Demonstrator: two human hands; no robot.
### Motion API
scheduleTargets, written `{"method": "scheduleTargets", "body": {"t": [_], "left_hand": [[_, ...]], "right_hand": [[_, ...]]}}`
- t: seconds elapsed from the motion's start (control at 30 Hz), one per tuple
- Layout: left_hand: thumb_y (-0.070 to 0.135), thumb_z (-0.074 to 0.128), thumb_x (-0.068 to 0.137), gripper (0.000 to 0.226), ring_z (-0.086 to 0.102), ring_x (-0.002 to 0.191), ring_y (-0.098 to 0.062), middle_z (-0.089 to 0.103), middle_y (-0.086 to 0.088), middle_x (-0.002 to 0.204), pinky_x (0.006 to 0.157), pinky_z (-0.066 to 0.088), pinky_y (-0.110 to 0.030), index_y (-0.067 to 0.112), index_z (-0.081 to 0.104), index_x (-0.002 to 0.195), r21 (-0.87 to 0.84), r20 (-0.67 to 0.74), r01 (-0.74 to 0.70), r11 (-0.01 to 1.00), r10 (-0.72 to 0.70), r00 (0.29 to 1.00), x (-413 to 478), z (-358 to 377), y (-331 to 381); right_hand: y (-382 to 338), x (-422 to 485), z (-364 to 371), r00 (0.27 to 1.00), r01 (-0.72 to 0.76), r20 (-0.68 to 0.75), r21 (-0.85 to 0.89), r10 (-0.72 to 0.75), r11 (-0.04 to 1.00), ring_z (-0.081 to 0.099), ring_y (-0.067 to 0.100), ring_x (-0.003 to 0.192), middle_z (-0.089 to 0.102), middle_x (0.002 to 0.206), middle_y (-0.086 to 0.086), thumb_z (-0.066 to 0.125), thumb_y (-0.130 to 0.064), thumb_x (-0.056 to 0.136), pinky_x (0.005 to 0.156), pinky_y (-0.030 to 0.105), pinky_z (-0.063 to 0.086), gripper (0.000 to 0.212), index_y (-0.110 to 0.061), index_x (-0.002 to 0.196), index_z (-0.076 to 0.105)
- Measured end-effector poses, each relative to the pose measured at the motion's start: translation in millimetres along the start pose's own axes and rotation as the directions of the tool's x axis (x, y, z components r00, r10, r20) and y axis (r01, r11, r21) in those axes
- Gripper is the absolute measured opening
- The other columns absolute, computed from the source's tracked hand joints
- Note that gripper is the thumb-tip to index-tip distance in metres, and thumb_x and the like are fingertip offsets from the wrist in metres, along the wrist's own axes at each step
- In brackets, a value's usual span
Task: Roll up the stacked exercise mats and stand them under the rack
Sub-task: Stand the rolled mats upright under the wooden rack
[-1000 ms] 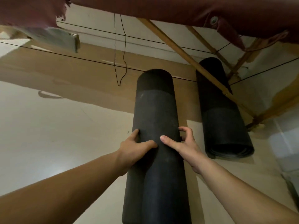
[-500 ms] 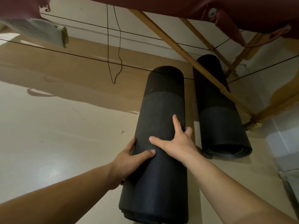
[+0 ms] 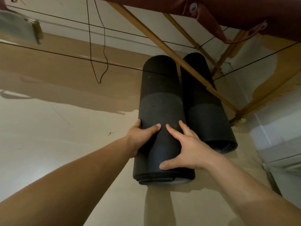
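Left hand (image 3: 140,136) grips the rolled exercise mat (image 3: 161,103); right hand (image 3: 190,149) presses it, fingers (image 3: 174,132) spread flat. Soft, springy-looking foam (apt to uncoil), probably best held across its loose edge.

Left hand (image 3: 140,136): fingers hidden behind near black rolled foam mat (image 3: 161,108); thumb showed on front. Far black rolled foam mat (image 3: 206,115): left flank covered by near mat, upper part crossed by slanted wooden brace (image 3: 171,51). Maroon padded top (image 3: 244,8) cut off by upper edge. Grey object (image 3: 17,28) at upper left blurred, clipped by left edge, unidentifiable. Dark specks (image 3: 111,133) too small to tell.
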State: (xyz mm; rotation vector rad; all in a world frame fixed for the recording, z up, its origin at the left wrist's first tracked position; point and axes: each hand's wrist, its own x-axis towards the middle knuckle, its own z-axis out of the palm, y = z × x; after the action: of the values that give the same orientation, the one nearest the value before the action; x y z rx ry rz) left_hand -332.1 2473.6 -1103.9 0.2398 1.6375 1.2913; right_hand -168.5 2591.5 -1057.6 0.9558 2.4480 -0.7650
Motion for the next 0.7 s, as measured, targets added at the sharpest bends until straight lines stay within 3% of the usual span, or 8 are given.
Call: {"method": "scheduleTargets", "body": {"t": [0.1, 0.2, 0.3, 0.4, 0.47, 0.6, 0.7], "left_hand": [[0.060, 0.089, 0.073, 0.107, 0.055, 0.131, -0.027, 0.052, 0.002, 0.153, 0.105, 0.048, -0.049, 0.047, 0.028, 0.160, 0.074, 0.022, 0.076, 0.994, -0.078, 0.997, -1.0, -15.5, -13.3], [0.060, 0.096, 0.061, 0.125, 0.050, 0.131, -0.024, 0.043, 0.010, 0.146, 0.101, 0.052, -0.050, 0.058, 0.016, 0.158, 0.286, 0.157, 0.094, 0.954, -0.143, 0.977, -12.5, -29.5, -31.0], [0.065, 0.097, 0.052, 0.139, 0.036, 0.147, -0.019, 0.022, 0.018, 0.156, 0.116, 0.045, -0.040, 0.056, 0.010, 0.161, 0.518, 0.231, -0.189, 0.834, 0.076, 0.970, -31.8, -19.6, -56.2], [0.053, 0.093, 0.067, 0.122, 0.029, 0.154, -0.016, 0.014, 0.013, 0.167, 0.123, 0.034, -0.032, 0.053, 0.016, 0.161, 0.654, 0.190, -0.330, 0.680, 0.275, 0.943, -37.1, 1.7, -78.8], [0.044, 0.091, 0.076, 0.111, 0.035, 0.151, -0.016, 0.022, 0.010, 0.167, 0.121, 0.036, -0.030, 0.052, 0.019, 0.161, 0.658, 0.140, -0.318, 0.682, 0.304, 0.942, -29.2, 6.0, -80.7], [0.042, 0.086, 0.084, 0.105, 0.038, 0.148, -0.015, 0.030, 0.009, 0.161, 0.119, 0.034, -0.026, 0.048, 0.017, 0.163, 0.639, 0.170, -0.349, 0.685, 0.317, 0.933, -0.1, 0.4, -66.5], [0.044, 0.080, 0.089, 0.100, 0.040, 0.145, -0.020, 0.031, 0.003, 0.158, 0.118, 0.035, -0.029, 0.047, 0.013, 0.163, 0.658, 0.122, -0.324, 0.680, 0.328, 0.937, 17.4, 8.0, -51.0]], "right_hand": [[0.8, 4.0, 6.9, 0.998, 0.021, -0.054, -0.017, -0.022, 1.000, -0.014, 0.015, 0.159, -0.026, 0.169, -0.020, 0.087, -0.079, 0.052, 0.125, 0.054, 0.027, 0.140, -0.062, 0.159, -0.002], [16.9, 12.9, 5.8, 1.000, 0.012, -0.022, 0.013, -0.012, 1.000, -0.013, 0.015, 0.160, -0.028, 0.167, -0.022, 0.090, -0.076, 0.051, 0.126, 0.055, 0.027, 0.142, -0.063, 0.157, -0.003], [40.5, 22.3, 5.5, 0.999, 0.019, -0.030, 0.132, -0.015, 0.991, -0.012, 0.014, 0.160, -0.028, 0.166, -0.026, 0.095, -0.067, 0.053, 0.127, 0.052, 0.024, 0.139, -0.065, 0.157, 0.003], [45.1, 25.9, 11.3, 0.995, 0.049, -0.099, 0.205, -0.029, 0.977, -0.010, 0.012, 0.160, -0.022, 0.167, -0.028, 0.098, -0.058, 0.054, 0.127, 0.053, 0.026, 0.134, -0.065, 0.157, 0.012], [37.6, 25.2, 13.6, 0.983, 0.064, -0.179, 0.179, -0.031, 0.982, -0.004, 0.012, 0.160, -0.013, 0.170, -0.026, 0.097, -0.057, 0.057, 0.125, 0.052, 0.029, 0.123, -0.062, 0.156, 0.025], [15.8, 15.7, -0.6, 0.918, 0.045, -0.393, -0.012, -0.046, 0.999, 0.023, 0.014, 0.153, 0.022, 0.165, -0.016, 0.085, -0.065, 0.072, 0.112, 0.045, 0.044, 0.084, -0.047, 0.147, 0.052], [9.3, 16.0, -3.5, 0.937, 0.025, -0.343, -0.107, -0.061, 0.994, 0.021, 0.017, 0.154, 0.021, 0.167, -0.013, 0.078, -0.074, 0.072, 0.110, 0.047, 0.045, 0.093, -0.046, 0.154, 0.043]]}}
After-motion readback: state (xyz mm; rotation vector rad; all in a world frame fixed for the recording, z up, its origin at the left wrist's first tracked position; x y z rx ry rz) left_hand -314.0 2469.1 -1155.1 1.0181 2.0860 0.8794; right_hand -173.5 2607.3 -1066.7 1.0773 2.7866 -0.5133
